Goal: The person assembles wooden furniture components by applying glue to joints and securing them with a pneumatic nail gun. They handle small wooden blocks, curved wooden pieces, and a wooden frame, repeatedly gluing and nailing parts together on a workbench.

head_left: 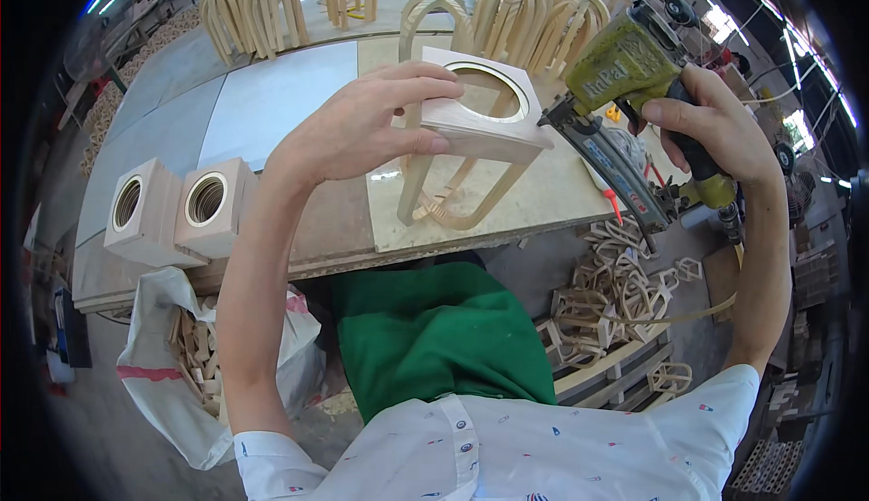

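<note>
My left hand (367,121) grips the left side of a pale wooden panel (498,135) with a large round hole, its thumb below and its fingers on top. The panel sits on a frame of bent wooden strips (494,199) that stands on the table. Around the handle of a yellow-green pneumatic nail gun (620,62) my right hand (720,125) is closed. The gun's nose meets, or nearly meets, the panel's right corner; I cannot tell whether they touch.
Two wooden boxes with round openings (210,202) stand at the table's left. Arched wooden frames (511,12) line the far side. Below, a white sack (149,320) holds wood offcuts, and small wooden frames (615,293) lie piled at right. An air hose (688,315) hangs near my right arm.
</note>
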A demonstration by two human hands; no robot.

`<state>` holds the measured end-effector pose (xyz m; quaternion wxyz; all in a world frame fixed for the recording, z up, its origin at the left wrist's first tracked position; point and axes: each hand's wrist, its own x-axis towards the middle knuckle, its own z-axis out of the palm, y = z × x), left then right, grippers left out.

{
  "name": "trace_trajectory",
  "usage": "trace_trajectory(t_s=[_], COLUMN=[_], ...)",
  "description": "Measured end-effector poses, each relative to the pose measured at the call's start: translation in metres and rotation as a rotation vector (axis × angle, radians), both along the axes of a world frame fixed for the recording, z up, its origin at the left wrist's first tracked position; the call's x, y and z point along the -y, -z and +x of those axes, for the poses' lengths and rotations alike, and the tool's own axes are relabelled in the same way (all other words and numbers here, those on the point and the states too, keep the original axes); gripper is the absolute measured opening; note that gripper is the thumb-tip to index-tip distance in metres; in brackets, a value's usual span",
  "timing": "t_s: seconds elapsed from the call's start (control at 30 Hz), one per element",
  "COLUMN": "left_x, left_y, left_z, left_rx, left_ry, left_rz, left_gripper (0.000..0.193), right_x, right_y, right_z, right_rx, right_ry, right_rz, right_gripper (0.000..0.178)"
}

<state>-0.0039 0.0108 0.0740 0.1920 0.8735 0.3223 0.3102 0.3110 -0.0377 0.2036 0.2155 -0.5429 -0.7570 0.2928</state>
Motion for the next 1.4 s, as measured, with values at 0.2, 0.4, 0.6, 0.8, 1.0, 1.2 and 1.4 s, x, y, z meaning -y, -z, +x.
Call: trace_trajectory(t_s=[0.2,0.4,0.6,0.8,1.0,1.2,1.4], left_x=[0.009,0.015,0.017,0.016,0.019,0.017,0.024], left_y=[0.016,0.015,0.016,0.018,0.019,0.021,0.019], left_z=[0.002,0.004,0.004,0.005,0.006,0.006,0.005], left_rx=[0.098,0.117,0.124,0.118,0.144,0.123,0.143], left_ry=[-0.06,-0.099,-0.113,-0.134,-0.169,-0.182,-0.187], left_rz=[0.074,0.064,0.075,0.106,0.081,0.14,-0.007], left_gripper=[0.05,0.051,0.05,0.048,0.048,0.047,0.049], right_x=[0.002,0.003,0.001,-0.007,-0.012,-0.012,-0.008], right_y=[0.0,0.002,0.001,-0.003,0.002,0.003,-0.009], right_z=[-0.002,-0.002,-0.015,-0.036,-0.057,-0.066,-0.078], right_rx=[0.043,0.034,-0.045,-0.012,-0.083,-0.065,-0.004], right_ry=[-0.006,-0.003,-0.107,-0.138,-0.247,-0.191,-0.164], right_rz=[0.017,0.027,0.051,-0.009,0.013,-0.024,-0.154], right_gripper=[0.027,0.026,0.025,0.032,0.033,0.032,0.03])
